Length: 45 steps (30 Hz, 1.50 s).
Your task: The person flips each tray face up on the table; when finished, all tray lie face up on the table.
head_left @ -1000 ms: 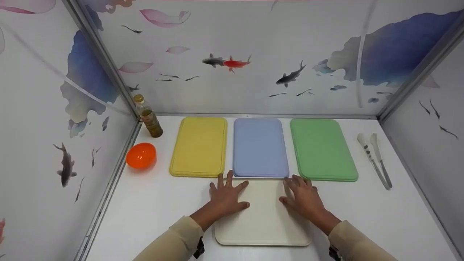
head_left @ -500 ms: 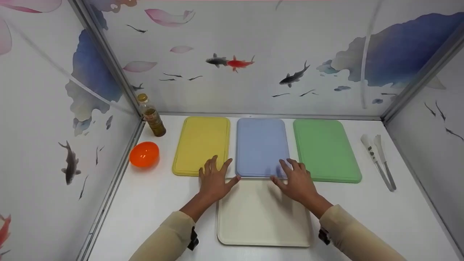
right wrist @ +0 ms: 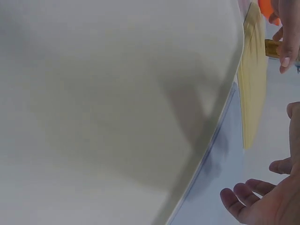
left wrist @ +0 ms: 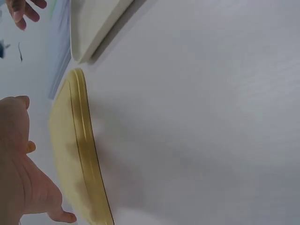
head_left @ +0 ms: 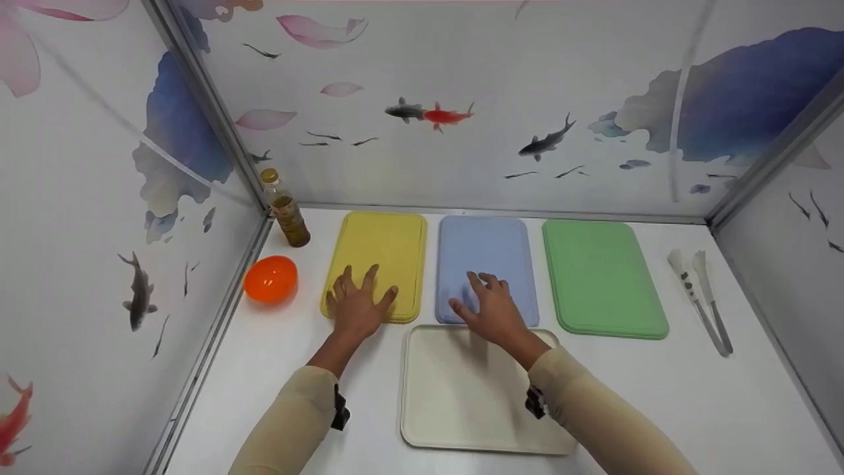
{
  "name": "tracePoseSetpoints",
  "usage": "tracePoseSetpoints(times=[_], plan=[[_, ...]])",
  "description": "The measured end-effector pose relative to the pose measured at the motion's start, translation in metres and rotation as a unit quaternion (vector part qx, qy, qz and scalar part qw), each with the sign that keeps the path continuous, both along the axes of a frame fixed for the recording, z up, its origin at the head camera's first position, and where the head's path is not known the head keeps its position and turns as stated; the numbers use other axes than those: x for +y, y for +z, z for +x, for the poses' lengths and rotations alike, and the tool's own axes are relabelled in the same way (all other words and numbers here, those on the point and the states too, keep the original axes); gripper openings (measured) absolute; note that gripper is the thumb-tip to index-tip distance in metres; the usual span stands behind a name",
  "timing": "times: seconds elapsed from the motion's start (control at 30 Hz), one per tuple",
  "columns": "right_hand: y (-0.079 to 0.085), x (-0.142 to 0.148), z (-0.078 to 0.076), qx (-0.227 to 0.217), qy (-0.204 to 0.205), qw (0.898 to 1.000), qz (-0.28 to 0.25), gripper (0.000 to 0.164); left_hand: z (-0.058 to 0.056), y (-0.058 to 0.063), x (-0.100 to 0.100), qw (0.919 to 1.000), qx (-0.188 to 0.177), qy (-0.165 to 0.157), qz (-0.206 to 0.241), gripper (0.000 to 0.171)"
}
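My left hand, fingers spread, hovers above the near part of a yellow rectangular board. In the left wrist view the yellow board lies below this hand with a gap between them. Over the near part of a blue board is my right hand, its fingers loosely bent and holding nothing. A shadow of it falls on the blue board in the right wrist view. A cream tray lies in front of the boards, partly under my right forearm.
A green board lies right of the blue one, with metal tongs beyond it. An orange bowl and an oil bottle stand at the left. Patterned walls enclose the white table.
Both hands have lifted off the cream tray and moved forward and left, the left over the yellow board, the right over the blue one. The tray and boards stay in place.
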State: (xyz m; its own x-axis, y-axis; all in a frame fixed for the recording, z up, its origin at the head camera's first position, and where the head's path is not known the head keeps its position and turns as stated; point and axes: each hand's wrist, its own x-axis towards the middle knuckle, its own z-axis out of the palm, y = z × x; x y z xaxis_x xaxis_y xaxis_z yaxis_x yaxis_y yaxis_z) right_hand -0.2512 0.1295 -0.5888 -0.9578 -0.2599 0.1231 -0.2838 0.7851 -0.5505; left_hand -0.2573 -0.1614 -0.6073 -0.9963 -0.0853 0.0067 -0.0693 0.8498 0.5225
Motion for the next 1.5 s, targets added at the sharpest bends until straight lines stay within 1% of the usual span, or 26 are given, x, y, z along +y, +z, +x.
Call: tracePoseSetpoints(times=[0.13,0.2,0.3,0.4,0.47,0.63,0.73,0.87,0.97,1.03,1.13,1.27,1.3,1.33,1.4,1.5], plan=[[-0.003,-0.019,-0.007,-0.011,0.011,1.0,-0.019,0.075,-0.008,-0.002,-0.02,0.9991,-0.016,0.038,0.01,0.076],[-0.005,-0.028,-0.009,-0.018,0.016,0.999,-0.024,0.075,-0.01,-0.003,-0.029,0.9981,-0.029,0.051,0.016,0.077],[-0.008,-0.042,-0.012,-0.025,0.024,0.999,-0.035,0.076,-0.013,-0.004,-0.039,0.9957,-0.049,0.069,0.039,0.079],[-0.011,-0.054,-0.012,-0.034,0.033,0.997,-0.053,0.077,-0.017,-0.006,-0.045,0.9918,-0.066,0.085,0.07,0.082],[-0.015,-0.061,-0.011,-0.045,0.039,0.996,-0.063,0.079,-0.017,-0.008,-0.048,0.9895,-0.073,0.093,0.083,0.084],[-0.022,-0.074,-0.008,-0.057,0.045,0.994,-0.081,0.082,-0.016,-0.009,-0.051,0.9855,-0.092,0.105,0.097,0.084],[-0.025,-0.081,-0.008,-0.064,0.045,0.993,-0.092,0.084,-0.017,-0.01,-0.054,0.9834,-0.104,0.109,0.101,0.083],[-0.028,-0.09,-0.009,-0.089,0.046,0.99,-0.1,0.088,-0.019,-0.012,-0.054,0.9841,-0.093,0.104,0.11,0.083],[-0.03,-0.095,-0.012,-0.11,0.036,0.988,-0.104,0.091,-0.02,-0.013,-0.054,0.9847,-0.077,0.098,0.122,0.083],[-0.03,-0.098,-0.012,-0.119,0.027,0.987,-0.108,0.092,-0.022,-0.014,-0.054,0.9845,-0.074,0.094,0.128,0.083],[-0.03,-0.101,-0.012,-0.125,0.021,0.985,-0.117,0.093,-0.022,-0.016,-0.054,0.9836,-0.078,0.093,0.134,0.082],[-0.033,-0.102,-0.014,-0.121,0.034,0.982,-0.141,0.095,-0.021,-0.015,-0.053,0.9832,-0.073,0.096,0.137,0.079],[-0.04,-0.103,-0.017,-0.111,0.038,0.983,-0.139,0.095,-0.02,-0.014,-0.053,0.983,-0.07,0.098,0.139,0.078],[-0.044,-0.103,-0.019,-0.109,0.041,0.983,-0.143,0.096,-0.02,-0.012,-0.053,0.9827,-0.067,0.099,0.141,0.077],[-0.056,-0.104,-0.025,-0.1,0.044,0.984,-0.139,0.099,-0.019,-0.008,-0.052,0.982,-0.065,0.101,0.146,0.076],[-0.076,-0.106,-0.035,-0.086,0.045,0.988,-0.121,0.102,-0.02,-0.004,-0.051,0.9802,-0.062,0.107,0.154,0.074]])
